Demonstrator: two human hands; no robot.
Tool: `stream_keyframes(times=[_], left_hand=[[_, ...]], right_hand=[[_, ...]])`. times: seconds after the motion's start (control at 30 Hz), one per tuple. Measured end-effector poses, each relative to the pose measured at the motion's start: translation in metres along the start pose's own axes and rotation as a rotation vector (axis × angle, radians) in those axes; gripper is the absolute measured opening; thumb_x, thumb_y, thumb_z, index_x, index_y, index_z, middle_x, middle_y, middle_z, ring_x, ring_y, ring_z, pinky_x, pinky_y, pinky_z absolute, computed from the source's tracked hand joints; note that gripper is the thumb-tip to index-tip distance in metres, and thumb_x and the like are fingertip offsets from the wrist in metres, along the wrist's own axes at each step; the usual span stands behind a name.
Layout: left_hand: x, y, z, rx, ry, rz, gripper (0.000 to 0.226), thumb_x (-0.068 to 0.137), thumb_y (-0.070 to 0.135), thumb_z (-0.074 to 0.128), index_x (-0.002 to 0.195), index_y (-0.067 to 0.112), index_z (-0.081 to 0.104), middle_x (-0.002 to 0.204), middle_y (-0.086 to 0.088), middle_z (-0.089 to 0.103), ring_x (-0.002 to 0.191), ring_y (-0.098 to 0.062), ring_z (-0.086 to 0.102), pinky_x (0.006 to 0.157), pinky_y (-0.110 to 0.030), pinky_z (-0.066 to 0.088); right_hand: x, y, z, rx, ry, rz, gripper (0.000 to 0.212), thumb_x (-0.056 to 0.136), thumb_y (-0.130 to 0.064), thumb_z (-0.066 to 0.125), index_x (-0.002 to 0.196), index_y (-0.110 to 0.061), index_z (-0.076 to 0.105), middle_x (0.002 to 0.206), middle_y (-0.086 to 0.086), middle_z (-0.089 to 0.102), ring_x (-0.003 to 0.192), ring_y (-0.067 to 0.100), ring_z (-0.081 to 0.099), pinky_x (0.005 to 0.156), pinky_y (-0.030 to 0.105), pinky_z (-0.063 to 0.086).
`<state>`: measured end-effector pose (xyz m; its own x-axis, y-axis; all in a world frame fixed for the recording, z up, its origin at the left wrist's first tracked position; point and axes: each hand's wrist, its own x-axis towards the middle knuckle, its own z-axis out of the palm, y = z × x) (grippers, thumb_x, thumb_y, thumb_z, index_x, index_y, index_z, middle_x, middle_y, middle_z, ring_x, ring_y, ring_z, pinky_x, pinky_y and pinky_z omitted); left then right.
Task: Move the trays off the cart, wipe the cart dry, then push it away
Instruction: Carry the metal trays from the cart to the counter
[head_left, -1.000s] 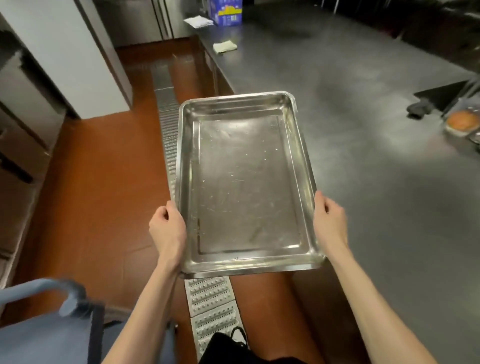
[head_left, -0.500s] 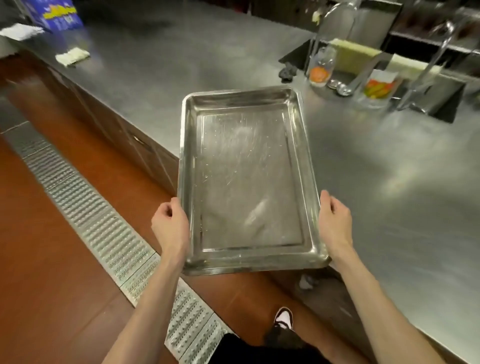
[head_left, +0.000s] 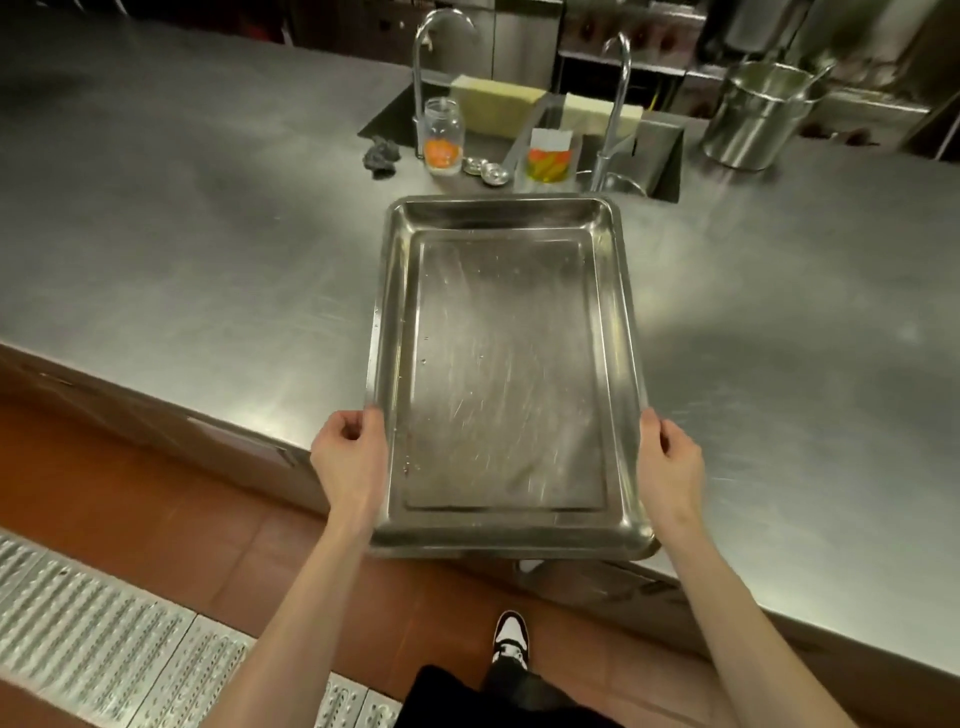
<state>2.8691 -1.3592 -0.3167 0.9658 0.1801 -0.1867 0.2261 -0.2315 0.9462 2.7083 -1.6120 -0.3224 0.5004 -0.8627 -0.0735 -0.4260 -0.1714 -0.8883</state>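
rectangular shiny steel tray (head_left: 506, 374), frame centre, above steel counter (head_left: 208, 234) | left hand (head_left: 349, 457) fingers curled on left rim | right hand (head_left: 670, 467) fingers curled on right rim

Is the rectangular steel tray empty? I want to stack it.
Empty: the rectangular steel tray shows only its bare scratched bottom and some droplets.

steel counter (head_left: 208, 249) bearing jar (head_left: 443, 136), pot (head_left: 756, 114)

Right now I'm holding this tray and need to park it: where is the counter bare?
Bare steel counter lies left of the rectangular steel tray, and right of it, before the steel pot. Crowded behind: glass jar, ladles, sink.
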Motion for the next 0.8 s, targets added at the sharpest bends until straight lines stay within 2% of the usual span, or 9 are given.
stream_keyframes(times=[0.07,0.17,0.27,0.33,0.43,0.5,0.57,0.7,0.8], left_hand=[[-0.002,0.003,0.023,0.009,-0.043,0.007,0.031,0.097,0.027,0.063,0.082,0.0,0.064,0.068,-0.004,0.057,0.061,-0.015,0.048,0.061,-0.027,0.044],[-0.006,0.008,0.056,0.048,-0.101,0.017,0.027,0.095,0.024,0.064,0.082,0.001,0.063,0.067,-0.003,0.054,0.058,-0.015,0.045,0.051,-0.017,0.041],[-0.01,0.007,0.089,0.072,-0.141,0.035,0.029,0.095,0.026,0.063,0.078,0.001,0.061,0.064,-0.001,0.051,0.054,-0.01,0.042,0.053,-0.021,0.041],[-0.013,0.004,0.107,0.067,-0.165,0.049,0.03,0.096,0.025,0.062,0.078,0.001,0.061,0.064,-0.001,0.052,0.05,-0.005,0.041,0.052,-0.017,0.041],[-0.017,-0.003,0.136,0.071,-0.207,0.053,0.026,0.098,0.023,0.061,0.079,0.005,0.061,0.065,0.002,0.052,0.053,-0.004,0.043,0.058,-0.02,0.041],[-0.019,-0.012,0.143,0.07,-0.216,0.059,0.025,0.099,0.022,0.061,0.082,0.004,0.062,0.067,0.002,0.054,0.057,-0.005,0.046,0.056,-0.015,0.041],[-0.02,-0.02,0.156,0.072,-0.233,0.069,0.024,0.099,0.02,0.06,0.085,0.002,0.065,0.071,-0.002,0.057,0.063,-0.011,0.049,0.054,-0.011,0.041],[-0.018,-0.031,0.185,0.103,-0.256,0.059,0.022,0.099,0.017,0.06,0.087,0.0,0.067,0.074,-0.005,0.061,0.066,-0.014,0.05,0.063,-0.024,0.044],[-0.016,-0.043,0.196,0.128,-0.271,0.06,0.021,0.1,0.014,0.059,0.087,-0.001,0.066,0.072,-0.004,0.058,0.064,-0.011,0.048,0.058,-0.016,0.042]], right_hand=[[0.011,0.011,-0.013,0.012,0.037,0.014,0.051,0.109,-0.039,0.047,0.065,-0.016,0.036,0.057,-0.005,0.032,0.052,0.01,0.03,0.058,0.031,0.031],[0.026,0.033,-0.029,0.02,0.086,0.04,0.051,0.108,-0.041,0.047,0.066,-0.017,0.037,0.058,-0.005,0.033,0.056,0.014,0.032,0.06,0.033,0.032],[0.038,0.055,-0.042,0.021,0.129,0.065,0.051,0.108,-0.043,0.047,0.065,-0.018,0.038,0.058,-0.005,0.034,0.057,0.015,0.034,0.06,0.036,0.033],[0.046,0.067,-0.049,0.019,0.142,0.079,0.05,0.108,-0.043,0.047,0.066,-0.017,0.04,0.059,-0.003,0.036,0.057,0.016,0.035,0.06,0.036,0.034],[0.054,0.082,-0.059,0.046,0.166,0.091,0.048,0.109,-0.038,0.047,0.068,-0.014,0.041,0.061,0.0,0.037,0.055,0.01,0.035,0.058,0.029,0.035],[0.053,0.09,-0.061,0.05,0.166,0.082,0.047,0.11,-0.033,0.047,0.068,-0.013,0.042,0.061,0.0,0.036,0.05,0.005,0.033,0.053,0.02,0.033],[0.058,0.099,-0.066,0.044,0.179,0.087,0.046,0.11,-0.033,0.047,0.068,-0.012,0.043,0.062,0.003,0.037,0.05,0.006,0.033,0.052,0.02,0.033],[0.071,0.114,-0.066,0.017,0.231,0.104,0.047,0.11,-0.027,0.048,0.065,-0.015,0.038,0.06,0.001,0.035,0.049,0.006,0.035,0.052,0.021,0.033],[0.074,0.131,-0.061,-0.007,0.251,0.141,0.048,0.109,-0.028,0.048,0.064,-0.015,0.038,0.06,0.001,0.037,0.05,0.006,0.036,0.054,0.02,0.035]])
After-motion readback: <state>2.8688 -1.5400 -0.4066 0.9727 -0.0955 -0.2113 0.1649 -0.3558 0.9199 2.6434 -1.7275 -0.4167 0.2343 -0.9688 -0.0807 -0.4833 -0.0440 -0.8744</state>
